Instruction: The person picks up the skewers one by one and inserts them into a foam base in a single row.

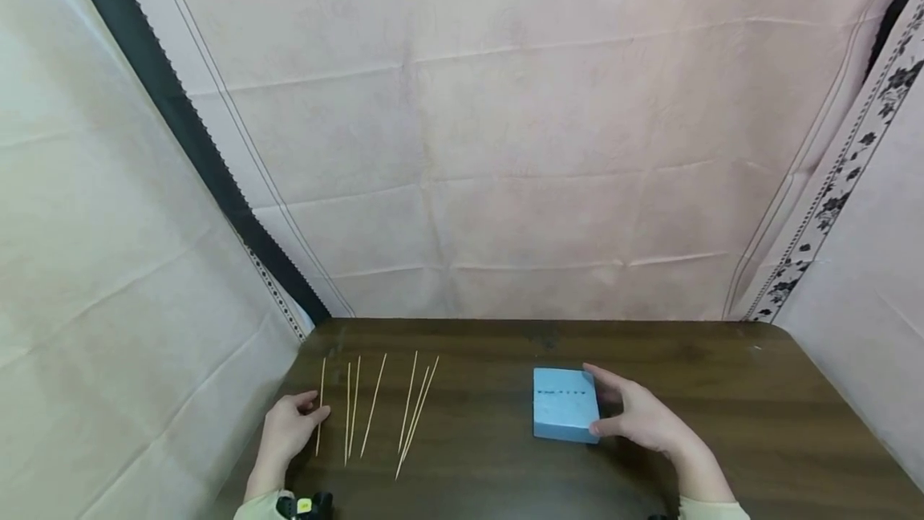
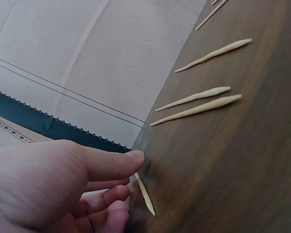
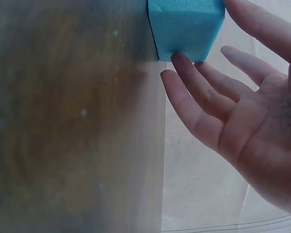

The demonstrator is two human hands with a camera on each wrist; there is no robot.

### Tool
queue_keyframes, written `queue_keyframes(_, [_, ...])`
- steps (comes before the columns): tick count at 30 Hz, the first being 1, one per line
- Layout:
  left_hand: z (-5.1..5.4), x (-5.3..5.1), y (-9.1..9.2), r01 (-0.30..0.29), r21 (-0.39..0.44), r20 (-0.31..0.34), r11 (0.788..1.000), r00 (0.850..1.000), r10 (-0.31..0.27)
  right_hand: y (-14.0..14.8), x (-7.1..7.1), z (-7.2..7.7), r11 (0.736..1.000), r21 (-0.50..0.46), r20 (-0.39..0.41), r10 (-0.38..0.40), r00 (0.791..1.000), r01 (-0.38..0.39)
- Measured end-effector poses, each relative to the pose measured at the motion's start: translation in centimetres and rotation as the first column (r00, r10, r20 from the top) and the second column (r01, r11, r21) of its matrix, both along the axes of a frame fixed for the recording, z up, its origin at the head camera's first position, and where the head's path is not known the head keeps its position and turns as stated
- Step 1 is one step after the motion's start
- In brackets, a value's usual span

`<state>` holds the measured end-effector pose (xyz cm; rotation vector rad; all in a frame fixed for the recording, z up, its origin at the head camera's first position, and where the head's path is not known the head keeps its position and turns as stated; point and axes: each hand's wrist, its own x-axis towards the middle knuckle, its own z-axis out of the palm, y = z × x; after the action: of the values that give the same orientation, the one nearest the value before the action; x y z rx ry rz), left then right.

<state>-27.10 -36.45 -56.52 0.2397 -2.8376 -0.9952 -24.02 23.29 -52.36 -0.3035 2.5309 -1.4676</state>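
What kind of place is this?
Probably a makeshift indoor tabletop booth: pale fabric sheets hang behind and to both sides of a brown, wood-look table, on which lie thin wooden sticks and a blue block.

My table (image 1: 491, 424) looks like wood, smooth w/ a slight sheen. Sticks (image 2: 211, 105) = bare wood, matt & fairly smooth. Blue box (image 1: 565, 404) is mostly matt w/ fine speckle on one face, can't tell card vs foam tbh. Hangings (image 1: 541, 143) = creased matt cloth, my sleeve (image 1: 260, 506) cloth too.
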Motion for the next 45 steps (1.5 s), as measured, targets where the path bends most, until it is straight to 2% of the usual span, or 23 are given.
queue_keyframes(5, [0.3, 0.2, -0.2, -0.022, -0.016, 0.001, 1.0, 1.0, 0.022, -0.3, 0.0, 0.0, 1.0, 0.001, -0.002, 0.01, 1.0, -0.01])
queue_keyframes(14, [0.4, 0.4, 0.0, -0.052, 0.005, 0.009, 0.999, 0.999, 0.052, -0.1, -0.1, -0.4, 1.0, 0.003, 0.007, 0.012, 1.0, -0.012])
queue_keyframes(22, [0.7, -0.3, 1.0, -0.05, 0.008, -0.035, 0.999, 0.998, 0.05, 0.2, -0.3, 0.2, 1.0, 0.01, -0.007, 0.004, 1.0, -0.004])
queue_keyframes(30, [1.0, -0.2, 1.1, -0.083, 0.119, -0.004, 0.989, 0.996, 0.084, 0.4, -0.4, 0.2, 0.999, 0.042, -0.014, 0.0, 1.0, 0.0])
queue_keyframes(38, [1.2, 0.3, 0.8, -0.099, 0.149, 0.021, 0.984, 0.995, 0.096, 0.5, -0.4, -0.1, 0.998, 0.056, 0.006, 0.008, 1.0, -0.008])
queue_keyframes(45, [1.6, 0.9, 0.7, -0.111, 0.063, 0.034, 0.992, 0.993, 0.109, 0.4, -0.5, -0.1, 0.998, 0.055, 0.006, 0.034, 0.999, -0.035])
